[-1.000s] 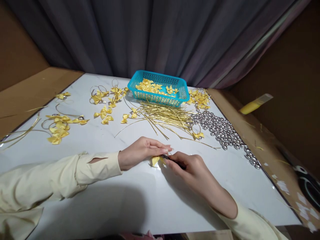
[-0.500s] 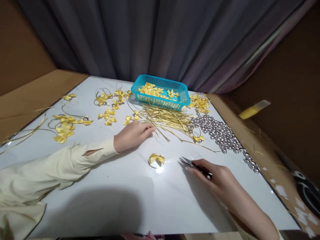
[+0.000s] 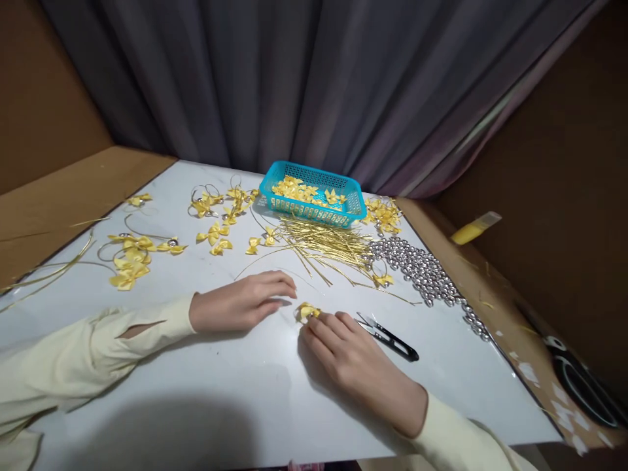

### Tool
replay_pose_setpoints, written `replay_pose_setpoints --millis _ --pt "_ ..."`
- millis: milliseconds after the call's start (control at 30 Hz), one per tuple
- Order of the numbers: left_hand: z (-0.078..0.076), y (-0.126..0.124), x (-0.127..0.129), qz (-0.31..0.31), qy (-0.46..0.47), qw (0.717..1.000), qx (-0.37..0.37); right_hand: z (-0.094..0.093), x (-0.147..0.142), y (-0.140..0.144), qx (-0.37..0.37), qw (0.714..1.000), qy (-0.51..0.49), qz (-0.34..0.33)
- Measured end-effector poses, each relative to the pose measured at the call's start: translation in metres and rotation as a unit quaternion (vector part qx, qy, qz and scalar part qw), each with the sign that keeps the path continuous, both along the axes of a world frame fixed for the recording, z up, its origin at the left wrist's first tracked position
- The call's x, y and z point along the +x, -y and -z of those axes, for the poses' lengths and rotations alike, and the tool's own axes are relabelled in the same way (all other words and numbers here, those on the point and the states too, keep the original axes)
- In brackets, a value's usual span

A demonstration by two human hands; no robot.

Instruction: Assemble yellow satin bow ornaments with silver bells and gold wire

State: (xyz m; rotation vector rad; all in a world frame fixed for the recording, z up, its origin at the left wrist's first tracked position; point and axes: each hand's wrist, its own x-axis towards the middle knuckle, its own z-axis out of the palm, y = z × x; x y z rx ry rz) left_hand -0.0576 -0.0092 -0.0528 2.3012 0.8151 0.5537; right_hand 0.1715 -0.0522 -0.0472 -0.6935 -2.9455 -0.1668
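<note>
bow [image 3: 308, 311] between hands | right hand [image 3: 349, 350] pinches it | left hand [image 3: 240, 303] flat (empty)

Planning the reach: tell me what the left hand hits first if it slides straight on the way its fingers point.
The left hand points rightward across the table. First in line looks like the yellow bow at the right hand fingertips, though depth is uncertain.

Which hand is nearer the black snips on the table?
Right. The right hand lies just left of the black snips, fingertips on a yellow bow; the left hand is farther left, beyond the bow.
</note>
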Motion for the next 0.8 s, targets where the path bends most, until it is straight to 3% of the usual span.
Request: replay_pose_setpoints --millis 100,167,267,367,467,600,700,800 --pt "0.014 0.002 -0.002 -0.001 0.040 0.999 -0.036 0.002 -0.006 -0.013 -0.103 0.991 -0.060 0.054" --pt "0.018 0.003 0.000 -0.006 0.057 0.997 -0.051 -0.002 -0.008 -0.020 -0.237 0.957 -0.139 0.092" --pt "0.015 0.005 0.007 -0.034 0.090 0.991 -0.093 -0.012 -0.012 -0.029 -0.457 0.841 -0.253 0.142" --pt "0.011 0.008 0.014 -0.051 0.150 0.963 -0.218 -0.018 -0.016 -0.035 -0.590 0.711 -0.355 0.141" --pt "0.010 0.010 0.019 -0.081 0.218 0.906 -0.354 -0.015 -0.017 -0.039 -0.643 0.628 -0.420 0.123" --pt "0.009 0.011 0.019 -0.102 0.247 0.862 -0.430 -0.008 -0.013 -0.046 -0.680 0.556 -0.461 0.129" --pt "0.010 0.011 0.018 -0.119 0.275 0.843 -0.447 -0.004 -0.010 -0.049 -0.693 0.528 -0.472 0.136" --pt "0.013 0.009 0.016 -0.129 0.301 0.834 -0.444 -0.003 -0.010 -0.048 -0.690 0.537 -0.464 0.144"
